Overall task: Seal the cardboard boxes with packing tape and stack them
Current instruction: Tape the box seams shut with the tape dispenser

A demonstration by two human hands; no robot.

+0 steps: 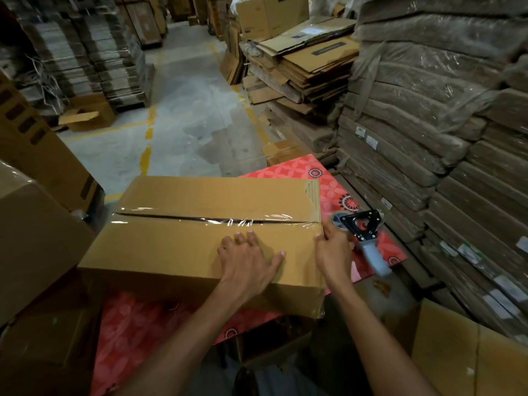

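Observation:
A brown cardboard box point(200, 195) lies on a red flower-patterned surface point(334, 190). A strip of clear packing tape point(228, 221) runs along its closed top seam from left to right. My left hand point(245, 258) rests flat on the near top flap, fingers spread. At the box's right top edge, my right hand point(333, 250) touches the end of the tape with thumb and forefinger; its other fingers are hidden behind the edge. A black tape dispenser point(361, 224) with a grey handle sits just right of that hand, its handle blurred.
Large brown boxes point(34, 224) crowd the left side. An open box point(471, 352) stands at the lower right. Wrapped stacks of flattened cardboard point(428, 138) wall in the right. A concrete aisle point(185, 110) with yellow lines runs ahead.

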